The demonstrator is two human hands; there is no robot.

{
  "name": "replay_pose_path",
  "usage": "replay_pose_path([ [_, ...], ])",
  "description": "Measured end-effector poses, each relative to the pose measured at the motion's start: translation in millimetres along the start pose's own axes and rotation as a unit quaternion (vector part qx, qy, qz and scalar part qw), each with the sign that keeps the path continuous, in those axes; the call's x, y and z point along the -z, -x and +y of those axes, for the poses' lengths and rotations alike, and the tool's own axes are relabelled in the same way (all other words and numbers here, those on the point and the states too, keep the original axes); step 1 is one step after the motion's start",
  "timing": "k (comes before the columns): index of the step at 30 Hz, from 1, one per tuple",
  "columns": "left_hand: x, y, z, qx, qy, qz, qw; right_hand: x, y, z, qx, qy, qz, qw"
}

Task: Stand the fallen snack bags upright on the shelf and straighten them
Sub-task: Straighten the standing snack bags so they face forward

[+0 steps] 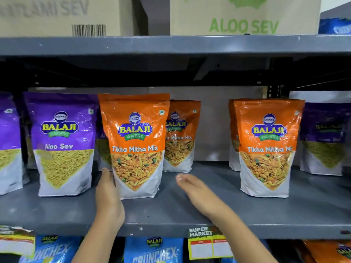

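An orange Tikha Mitha Mix bag (pixel 135 145) stands upright at the front of the grey shelf (pixel 171 211). My left hand (pixel 109 196) lies flat against the bag's lower left edge, fingers straight. My right hand (pixel 197 190) hovers open over the shelf just right of the bag, apart from it and blurred. A second orange bag (pixel 180 135) stands behind it, and another orange bag (pixel 266 147) stands upright further right. A purple Aloo Sev bag (pixel 63 143) stands to the left.
More purple bags stand at the far left (pixel 8 143) and far right (pixel 324 139). Cardboard boxes (pixel 245 16) sit on the shelf above. Blue Crunchex bags (pixel 153 249) and a price tag (pixel 207 243) hang below the shelf edge.
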State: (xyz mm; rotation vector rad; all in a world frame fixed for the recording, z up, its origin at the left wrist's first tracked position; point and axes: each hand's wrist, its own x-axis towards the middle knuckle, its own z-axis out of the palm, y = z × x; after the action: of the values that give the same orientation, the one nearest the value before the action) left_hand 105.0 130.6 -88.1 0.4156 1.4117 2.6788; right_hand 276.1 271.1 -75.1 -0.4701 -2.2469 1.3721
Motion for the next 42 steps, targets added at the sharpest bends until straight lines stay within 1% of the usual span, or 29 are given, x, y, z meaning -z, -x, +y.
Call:
replay_pose_path([
  [2,1,0,1,0.013,-0.025,-0.013,1.0,-21,-12,-10,-0.022,0.0,-0.081,0.997],
  [3,-1,4,2,0.008,-0.037,-0.021,0.999,-31,-18,-13,-0.022,-0.019,-0.099,0.995],
  [5,-2,10,3,0.003,-0.046,-0.038,0.998,-45,-26,-17,-0.013,-0.07,-0.093,0.993],
  [7,-1,11,6,-0.001,-0.066,-0.051,0.997,-52,-28,-18,-0.003,-0.108,-0.059,0.992],
  [10,0,13,7,0.005,-0.105,-0.115,0.988,-52,-30,-9,0.001,-0.127,0.023,0.992],
  [13,1,14,3,0.034,-0.11,-0.191,0.975,-51,-32,-1,-0.026,-0.198,0.115,0.973],
  [14,0,3,-3,0.051,-0.122,-0.205,0.97,-51,-34,1,-0.037,-0.22,0.139,0.965],
  [16,0,-50,-39,0.099,-0.117,-0.177,0.972,-50,-33,3,-0.045,-0.244,0.174,0.953],
  [17,9,-93,-73,0.103,-0.113,-0.178,0.972,-49,-33,3,-0.044,-0.251,0.187,0.949],
  [19,13,-163,-127,0.096,-0.145,-0.135,0.975,-48,-31,3,-0.042,-0.264,0.207,0.941],
  [20,8,-178,-137,0.098,-0.163,-0.114,0.975,-47,-30,3,-0.042,-0.27,0.216,0.937],
  [22,-11,-154,-112,0.112,-0.221,-0.092,0.964,-46,-27,2,-0.048,-0.281,0.239,0.928],
  [24,-34,-110,-78,0.134,-0.283,-0.092,0.945,-43,-28,4,-0.049,-0.291,0.263,0.918],
  [25,-38,-96,-71,0.144,-0.314,-0.098,0.933,-42,-28,5,-0.043,-0.3,0.274,0.913],
  [28,-37,-90,-79,0.164,-0.353,-0.129,0.912,-41,-26,5,-0.024,-0.328,0.297,0.896],
  [29,-34,-109,-96,0.168,-0.348,-0.13,0.913,-41,-26,6,-0.019,-0.335,0.302,0.892],
  [30,-29,-118,-111,0.163,-0.324,-0.147,0.92,-40,-26,6,-0.015,-0.34,0.309,0.888],
  [31,-21,-106,-106,0.149,-0.308,-0.186,0.921,-40,-26,7,-0.012,-0.343,0.316,0.885],
  [33,-15,-49,-56,0.131,-0.315,-0.205,0.917,-39,-27,7,-0.013,-0.348,0.326,0.879],
  [35,-22,0,-22,0.099,-0.383,-0.254,0.883,-38,-27,7,-0.013,-0.349,0.328,0.878],
  [36,-22,18,-9,0.103,-0.387,-0.283,0.871,-38,-27,7,-0.012,-0.349,0.328,0.878],
  [37,-17,30,0,0.093,-0.369,-0.319,0.868,-38,-28,7,-0.01,-0.346,0.328,0.879],
  [38,-14,32,1,0.074,-0.354,-0.33,0.872,-39,-27,6,-0.008,-0.344,0.329,0.88],
  [39,-12,30,0,0.05,-0.347,-0.322,0.879,-39,-27,7,-0.007,-0.34,0.334,0.879],
  [40,-13,30,0,0.027,-0.341,-0.299,0.891,-39,-26,6,-0.005,-0.338,0.343,0.876],
  [42,-7,35,7,-0.016,-0.275,-0.239,0.931,-38,-21,2,0.015,-0.335,0.373,0.865],
])
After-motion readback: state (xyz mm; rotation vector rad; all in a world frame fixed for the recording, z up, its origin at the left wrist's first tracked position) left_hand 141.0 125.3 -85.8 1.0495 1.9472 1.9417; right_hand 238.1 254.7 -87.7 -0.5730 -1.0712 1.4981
